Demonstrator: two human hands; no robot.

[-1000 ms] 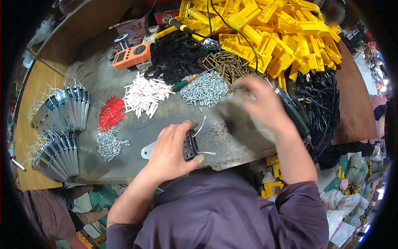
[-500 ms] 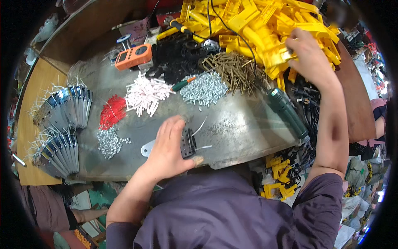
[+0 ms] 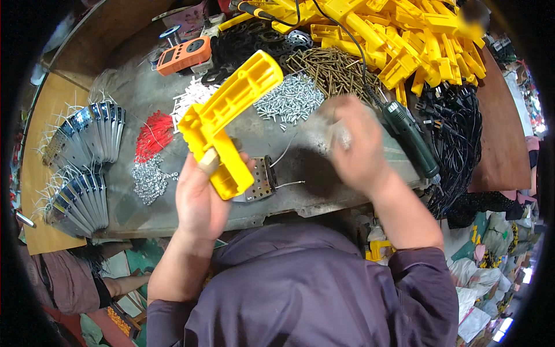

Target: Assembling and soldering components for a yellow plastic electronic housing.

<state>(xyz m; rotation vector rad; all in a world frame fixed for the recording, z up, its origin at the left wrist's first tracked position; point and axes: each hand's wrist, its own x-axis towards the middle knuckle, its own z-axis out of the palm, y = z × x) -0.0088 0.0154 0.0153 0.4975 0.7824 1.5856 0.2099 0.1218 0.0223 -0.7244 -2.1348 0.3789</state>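
My left hand (image 3: 199,199) is closed around a yellow plastic handle housing (image 3: 222,130), its ribbed hollow side showing, held tilted above the bench. Just behind and below it lies a perforated metal plate (image 3: 265,178) with a black edge part and two white wires; the housing and my hand cover part of it. My right hand (image 3: 358,144) is over the bench, to the right of the silver screws (image 3: 290,99) and on the near side of the long brass-coloured screws (image 3: 329,72). Motion blurs its fingers, so whether they hold anything does not show.
Yellow housings (image 3: 399,40) are heaped at the back right. A green electric screwdriver (image 3: 410,139) lies beside black cords (image 3: 454,127). Red sleeves (image 3: 153,136), small metal parts (image 3: 150,179), white tubes (image 3: 193,98) and an orange meter (image 3: 184,56) stand leftward, past them fanned metal plates (image 3: 87,139).
My right hand has come from the yellow heap back over the bench. A yellow housing is now in my left hand, which has risen off the perforated plate.
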